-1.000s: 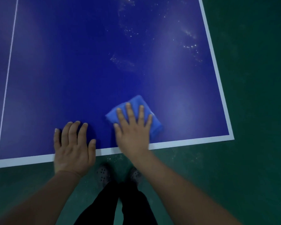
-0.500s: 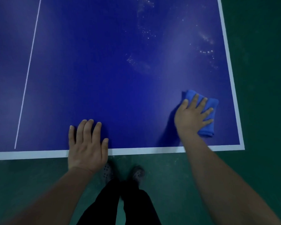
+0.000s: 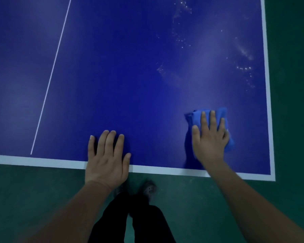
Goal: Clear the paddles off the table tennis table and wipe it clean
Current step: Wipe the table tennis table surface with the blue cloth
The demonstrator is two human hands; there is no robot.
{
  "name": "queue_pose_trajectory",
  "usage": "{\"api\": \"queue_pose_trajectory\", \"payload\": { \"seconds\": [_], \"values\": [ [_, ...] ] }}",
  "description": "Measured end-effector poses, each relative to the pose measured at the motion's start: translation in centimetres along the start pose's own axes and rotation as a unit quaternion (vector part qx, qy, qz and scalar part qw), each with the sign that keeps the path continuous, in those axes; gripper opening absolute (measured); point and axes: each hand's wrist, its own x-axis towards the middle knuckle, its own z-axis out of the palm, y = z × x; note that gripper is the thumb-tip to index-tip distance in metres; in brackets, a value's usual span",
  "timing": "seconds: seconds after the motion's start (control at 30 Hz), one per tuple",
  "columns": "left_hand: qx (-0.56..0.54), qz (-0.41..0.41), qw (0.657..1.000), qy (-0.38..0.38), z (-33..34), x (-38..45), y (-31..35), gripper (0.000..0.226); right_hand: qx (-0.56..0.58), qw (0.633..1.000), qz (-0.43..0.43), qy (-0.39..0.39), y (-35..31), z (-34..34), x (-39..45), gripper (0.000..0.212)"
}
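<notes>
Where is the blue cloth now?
The blue cloth lies on the table near its right front corner, pressed flat under the right hand.

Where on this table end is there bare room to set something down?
Bare blue surface lies between the white centre line and the speckled patch, beyond the left hand. The near right corner is crowded: the right hand presses the blue cloth there.

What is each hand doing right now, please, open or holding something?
Left hand: open, fingers straight, flat on the table by its near edge.
Right hand: open, straight fingers pressing the blue cloth onto the table.
</notes>
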Motion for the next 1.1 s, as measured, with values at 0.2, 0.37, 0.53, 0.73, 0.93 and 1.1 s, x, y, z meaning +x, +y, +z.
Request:
{"api": "queue_pose_trajectory", "payload": {
  "seconds": [0.2, 0.37, 0.53, 0.73, 0.93, 1.1],
  "values": [
    [0.002, 0.003, 1.0, 0.005, 0.0, 0.0, 0.2, 0.063, 0.014, 0.981, -0.191, 0.04, -17.0, 2.5, -2.0, 0.061],
    [-0.001, 0.012, 1.0, 0.029, 0.2, -0.1, 0.1, 0.06, 0.049, 0.963, -0.264, 0.022, -27.1, 1.1, 4.5, 0.057],
    [0.0, 0.01, 1.0, 0.023, 0.2, 0.0, 0.1, 0.061, 0.03, 0.995, -0.066, 0.07, -16.4, -1.1, 13.7, 0.056],
    [0.0, 0.01, 1.0, 0.006, 0.1, -0.1, 0.2, 0.062, 0.113, 0.971, 0.204, 0.054, -4.9, -3.3, 16.3, 0.06],
    [0.006, 0.004, 1.0, 0.025, 0.2, -0.1, 0.3, 0.062, -0.003, 0.955, -0.283, 0.089, -13.5, 1.7, 3.3, 0.055],
    [0.004, 0.005, 1.0, 0.017, 0.3, -0.2, 0.1, 0.063, -0.034, 0.982, -0.165, 0.082, -0.8, 0.2, 5.2, 0.057]
  ]
}}
